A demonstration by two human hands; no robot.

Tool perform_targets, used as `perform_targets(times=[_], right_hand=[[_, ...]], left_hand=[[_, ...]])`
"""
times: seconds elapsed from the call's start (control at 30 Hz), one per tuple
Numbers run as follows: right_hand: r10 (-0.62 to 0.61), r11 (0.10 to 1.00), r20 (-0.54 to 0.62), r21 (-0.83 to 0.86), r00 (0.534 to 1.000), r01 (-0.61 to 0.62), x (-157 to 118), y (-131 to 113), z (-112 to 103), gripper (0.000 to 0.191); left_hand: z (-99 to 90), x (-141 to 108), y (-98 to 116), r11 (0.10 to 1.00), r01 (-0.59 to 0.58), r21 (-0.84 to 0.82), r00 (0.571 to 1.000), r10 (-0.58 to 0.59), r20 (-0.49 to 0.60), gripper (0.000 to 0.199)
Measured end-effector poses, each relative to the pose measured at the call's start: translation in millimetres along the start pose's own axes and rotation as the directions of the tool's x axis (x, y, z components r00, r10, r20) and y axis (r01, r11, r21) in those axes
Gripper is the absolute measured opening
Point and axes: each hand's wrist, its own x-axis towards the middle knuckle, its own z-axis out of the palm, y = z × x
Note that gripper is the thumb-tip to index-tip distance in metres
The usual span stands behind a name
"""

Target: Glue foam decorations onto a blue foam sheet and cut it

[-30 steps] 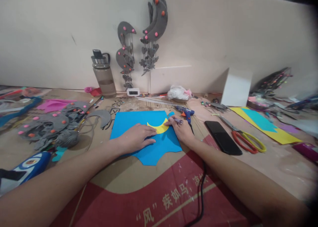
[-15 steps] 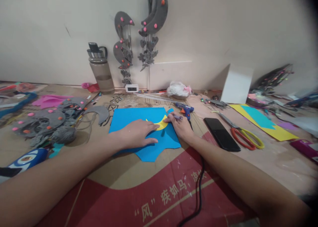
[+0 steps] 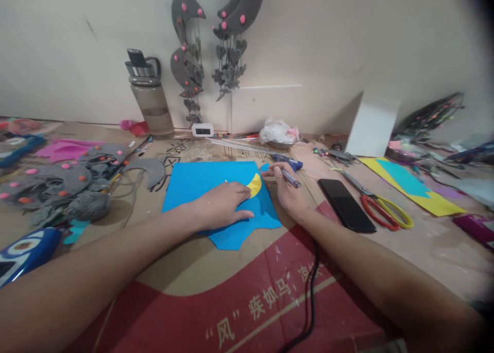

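Observation:
A blue sheet [image 3: 208, 178] with a cut, uneven lower edge lies on the cardboard. On it rests a yellow crescent [image 3: 255, 187], partly covered by my left hand [image 3: 226, 204]. That hand lies flat, fingers stretched out, pressing the crescent against the sheet. My right hand [image 3: 287, 191] is closed on a pen [image 3: 291, 178], whose tip points left by the sheet's right edge, near the crescent's upper point. A small blue scrap [image 3: 264, 167] lies just beyond the pen tip. Behind my right hand, a blue glue gun [image 3: 291, 163] is partly hidden.
To the right are a black phone [image 3: 345, 205], scissors [image 3: 380, 206] and yellow and teal sheets [image 3: 409, 180]. Grey felt pieces [image 3: 65, 183] are heaped at left. A water bottle [image 3: 151, 103] and a small digital clock [image 3: 203, 130] stand near the wall. A black cable [image 3: 312, 296] runs toward me.
My right hand has moved off the crescent, slightly right and up, with the pen now tilted in its fingers. My left hand has shifted slightly right over the crescent, covering more of it.

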Motion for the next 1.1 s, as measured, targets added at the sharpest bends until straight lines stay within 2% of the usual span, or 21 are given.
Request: perform_targets(times=[0.13,0.3,0.47,0.57,0.7,0.9,1.0,1.1], right_hand=[[0.056,0.998,-0.01,-0.029,0.998,-0.056,0.5,3.3,-0.6,0.034],[0.037,0.988,0.004,-0.152,0.999,-0.036,-0.5,12.6,1.5,0.031],[0.078,0.974,0.041,-0.218,0.996,-0.067,1.4,14.3,1.5,0.026],[0.113,0.97,0.042,-0.221,0.993,-0.101,3.7,8.6,-0.2,0.022],[0.143,0.945,0.073,-0.308,0.987,-0.114,5.6,-5.8,-5.4,0.019],[0.142,0.886,0.181,-0.462,0.973,-0.043,7.8,-23.5,-13.1,0.015],[0.218,0.922,0.189,-0.361,0.957,-0.139,11.3,-19.9,-13.2,0.009],[0.35,0.935,0.165,-0.124,0.922,-0.332,16.1,-10.1,-10.6,0.012]], left_hand=[[3.1,1.4,-2.0,1.0,-0.007,-0.006,1.0,0.007,0.004,0.05],[5.8,1.1,-3.4,1.0,0.002,0.001,1.0,-0.002,-0.022,0.047],[9.1,1.5,-5.3,0.999,-0.009,-0.039,0.999,0.007,-0.049,0.044],[10.6,0.7,-6.1,0.998,0.004,-0.056,0.998,-0.008,-0.063,0.049],[12.7,-0.8,-5.8,0.998,0.019,-0.058,0.998,-0.023,-0.06,0.05],[18.0,-0.4,-5.9,0.995,0.052,-0.081,0.996,-0.057,-0.063,0.051],[18.1,-0.1,-6.2,0.995,0.047,-0.085,0.997,-0.053,-0.064,0.051],[16.6,-0.9,-5.6,0.994,0.047,-0.098,0.996,-0.053,-0.069,0.052]])
